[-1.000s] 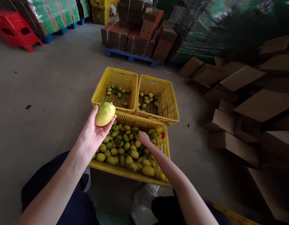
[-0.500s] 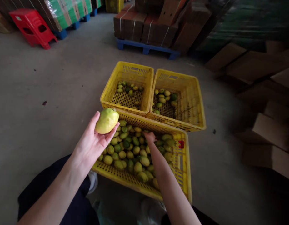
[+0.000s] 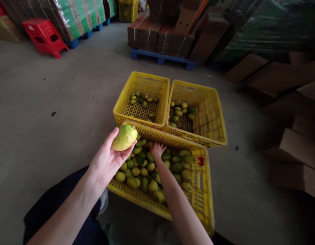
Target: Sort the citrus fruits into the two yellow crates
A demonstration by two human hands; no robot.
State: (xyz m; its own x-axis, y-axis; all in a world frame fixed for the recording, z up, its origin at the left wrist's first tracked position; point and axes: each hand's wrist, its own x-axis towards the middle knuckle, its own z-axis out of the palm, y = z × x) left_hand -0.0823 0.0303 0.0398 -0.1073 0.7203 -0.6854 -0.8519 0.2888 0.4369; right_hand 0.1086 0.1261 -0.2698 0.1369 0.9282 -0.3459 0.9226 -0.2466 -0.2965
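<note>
**Lemon held high, other hand in the crate**

My left hand [image 3: 108,163] cups a large yellow-green lemon [image 3: 124,137] on open fingers, palm up, above the near crate's [image 3: 205,200] far left corner. My right hand [image 3: 157,149] reaches down onto the piled lemons [image 3: 147,166]; I cannot tell whether it grips one. Beyond sit two more crates, left [image 3: 142,80] and right [image 3: 213,112], each thinly filled. The risk I see: the lemon only rests on the fingers, so a tilt could roll it onto the concrete floor [image 3: 57,102].

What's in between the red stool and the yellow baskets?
In the head view, only bare grey concrete floor lies between the red stool and the yellow baskets, apart from one small dark spot.
</note>
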